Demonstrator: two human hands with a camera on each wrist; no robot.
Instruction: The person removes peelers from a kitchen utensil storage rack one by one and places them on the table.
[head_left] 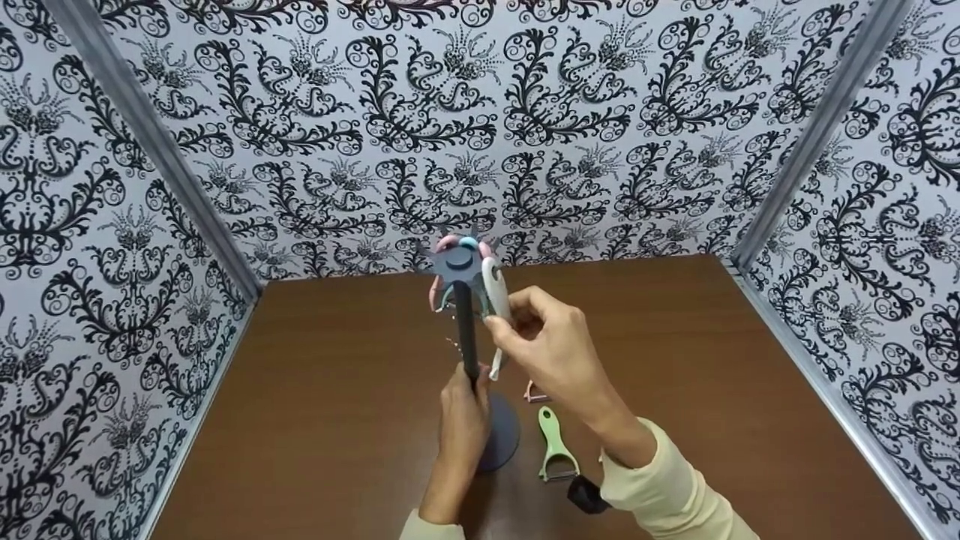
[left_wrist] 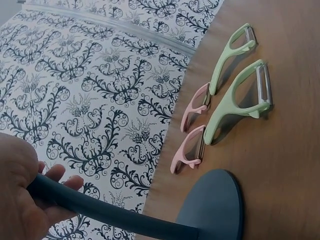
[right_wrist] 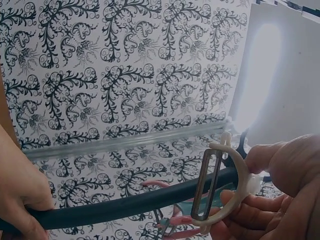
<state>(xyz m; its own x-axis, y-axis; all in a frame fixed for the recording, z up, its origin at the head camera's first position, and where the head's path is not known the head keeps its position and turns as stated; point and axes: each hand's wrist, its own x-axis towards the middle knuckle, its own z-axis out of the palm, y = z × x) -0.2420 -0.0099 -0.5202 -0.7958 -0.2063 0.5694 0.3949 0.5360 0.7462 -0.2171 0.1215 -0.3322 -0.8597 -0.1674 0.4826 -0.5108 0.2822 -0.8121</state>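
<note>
A dark grey stand [head_left: 466, 330] has a long pole, a round base and a hooked top. My left hand [head_left: 463, 416] grips the pole low down; the left wrist view shows fingers wrapped around it. Up by the hooks, my right hand [head_left: 555, 352] pinches a white peeler [head_left: 495, 289] between thumb and fingers. Its handle end is beside a hook; whether it bears on the hook I cannot tell. In the right wrist view its metal blade [right_wrist: 207, 185] faces the camera. Pink peelers [head_left: 433, 292] and a teal peeler [head_left: 469, 242] hang at the top, partly hidden.
On the brown table right of the base [head_left: 504, 442] lie a green peeler [head_left: 550, 431] and a pink peeler [head_left: 534, 394]. A second green peeler [left_wrist: 232, 52] and a second pink one [left_wrist: 195, 107] show in the left wrist view. A black object [head_left: 587, 495] is near my right sleeve.
</note>
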